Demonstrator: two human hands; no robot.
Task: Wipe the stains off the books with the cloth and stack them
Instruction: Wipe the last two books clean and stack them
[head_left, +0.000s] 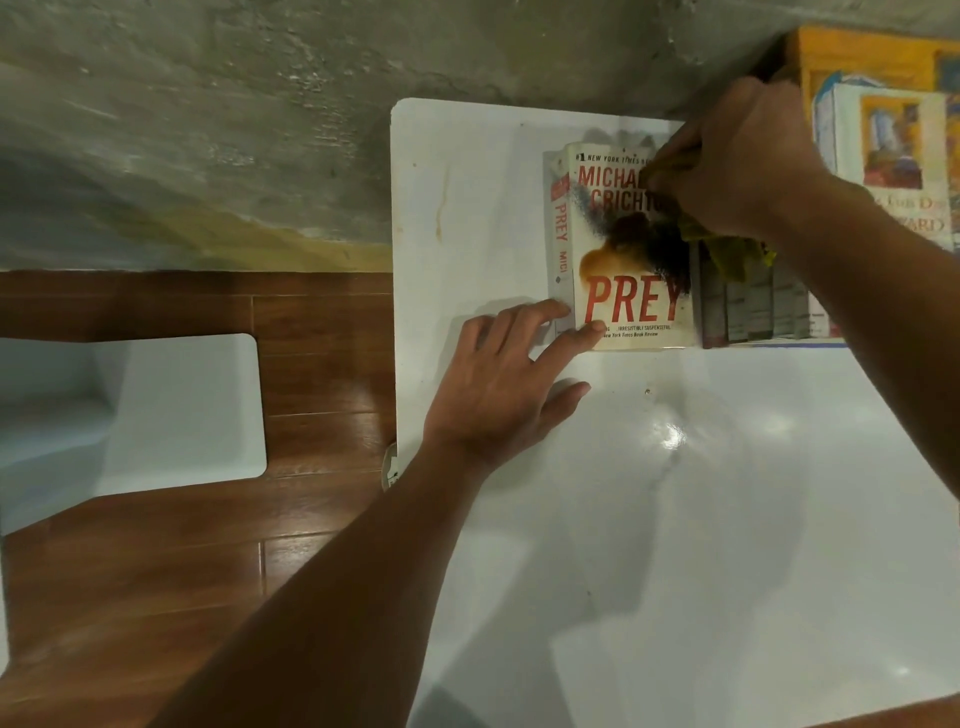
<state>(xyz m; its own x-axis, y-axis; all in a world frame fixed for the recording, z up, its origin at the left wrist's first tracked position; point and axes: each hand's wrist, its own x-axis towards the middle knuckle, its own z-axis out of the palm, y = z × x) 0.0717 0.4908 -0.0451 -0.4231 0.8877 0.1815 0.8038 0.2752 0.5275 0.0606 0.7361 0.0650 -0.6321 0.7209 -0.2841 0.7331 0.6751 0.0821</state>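
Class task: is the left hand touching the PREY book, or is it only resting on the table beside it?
Touching. The head view shows the left hand with straight fingertips lying on the lower left corner of the PREY book.

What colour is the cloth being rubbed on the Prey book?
Yellow-green cloth, gripped by the right hand; head view.

A lived-in room of a home, plainly finished. A glossy white table (675, 519) stands against a bare, rough grey cement wall (260, 104) at twelve o'clock. Reddish wood-plank flooring (182, 571) runs at eight o'clock, with a white stool (156, 410) at nine. Paperback books (883, 145) lie heaped at two o'clock.
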